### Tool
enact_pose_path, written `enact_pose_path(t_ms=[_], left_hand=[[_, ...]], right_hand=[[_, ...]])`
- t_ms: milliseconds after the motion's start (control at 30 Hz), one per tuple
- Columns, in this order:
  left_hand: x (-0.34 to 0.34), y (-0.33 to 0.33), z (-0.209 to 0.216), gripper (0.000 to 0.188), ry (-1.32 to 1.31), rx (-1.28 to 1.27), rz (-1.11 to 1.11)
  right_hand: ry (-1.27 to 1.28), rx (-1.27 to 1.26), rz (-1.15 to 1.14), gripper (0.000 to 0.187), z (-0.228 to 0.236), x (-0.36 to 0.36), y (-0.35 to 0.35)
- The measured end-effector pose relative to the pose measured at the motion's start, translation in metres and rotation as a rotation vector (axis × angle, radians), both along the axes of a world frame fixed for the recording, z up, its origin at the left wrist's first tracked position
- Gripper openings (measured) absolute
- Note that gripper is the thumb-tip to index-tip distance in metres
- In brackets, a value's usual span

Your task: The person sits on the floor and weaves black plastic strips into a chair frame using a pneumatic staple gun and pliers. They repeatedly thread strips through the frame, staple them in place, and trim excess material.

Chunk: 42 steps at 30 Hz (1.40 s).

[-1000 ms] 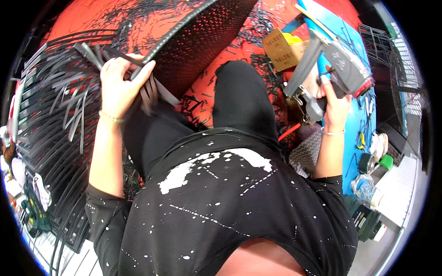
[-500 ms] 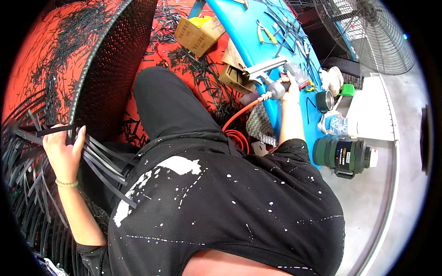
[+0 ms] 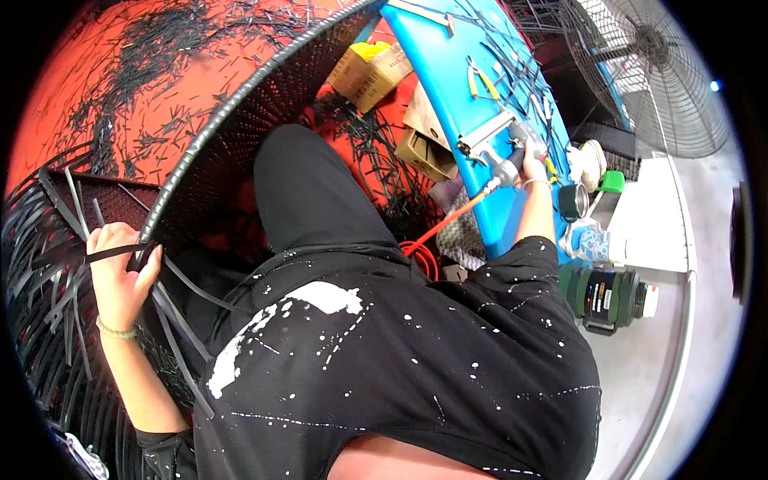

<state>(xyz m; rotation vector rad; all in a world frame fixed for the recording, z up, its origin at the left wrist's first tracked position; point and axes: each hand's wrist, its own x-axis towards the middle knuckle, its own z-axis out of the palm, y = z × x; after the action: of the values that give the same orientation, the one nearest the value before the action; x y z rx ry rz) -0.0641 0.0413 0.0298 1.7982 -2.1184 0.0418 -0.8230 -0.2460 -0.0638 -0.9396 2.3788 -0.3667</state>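
Observation:
At the left my left hand (image 3: 120,272) is closed on a black flat strip (image 3: 116,253), by the rim of a dark woven wicker panel (image 3: 232,140). More loose grey and black strips (image 3: 180,344) hang around this hand and across my lap. My right hand (image 3: 534,162) is wrapped round the grip of an air staple gun (image 3: 506,170), over the blue table (image 3: 500,220) at the right. An orange air hose (image 3: 448,220) runs from the gun down to the floor. The gun's nose is near the table's left edge.
On the table are yellow-handled pliers (image 3: 483,82), a hammer (image 3: 432,16), a metal cup (image 3: 573,202) and cut strips. A green bottle (image 3: 604,294) stands at the right, a large fan (image 3: 652,72) beyond. Cardboard boxes (image 3: 370,76) sit on the red floor covering (image 3: 216,76), littered with strip scraps.
The woven panel has swung to the right, its rim now crossing in front of the red floor toward the table. My right hand has shifted the staple gun slightly inward over the table.

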Motion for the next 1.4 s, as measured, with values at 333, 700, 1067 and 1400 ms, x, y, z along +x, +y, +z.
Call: enact_pose_path(t_ms=[333,700,1067,1400], left_hand=[[-0.012,0.002,0.007,0.046,0.038,0.075,0.243],[-0.023,0.016,-0.01,0.054,0.135,-0.083,0.168],[-0.024,0.018,-0.007,0.053,0.167,-0.124,0.163],[-0.032,0.008,-0.012,0.05,0.16,-0.125,0.17]], right_hand=[[1.399,-0.038,1.231,0.091,0.005,-0.055,-0.147],[0.633,0.071,0.741,0.114,-0.023,0.048,-0.191],[-0.28,-0.644,0.728,0.061,0.035,0.135,-0.202],[0.283,-1.117,2.05,0.071,0.158,0.48,0.045]])
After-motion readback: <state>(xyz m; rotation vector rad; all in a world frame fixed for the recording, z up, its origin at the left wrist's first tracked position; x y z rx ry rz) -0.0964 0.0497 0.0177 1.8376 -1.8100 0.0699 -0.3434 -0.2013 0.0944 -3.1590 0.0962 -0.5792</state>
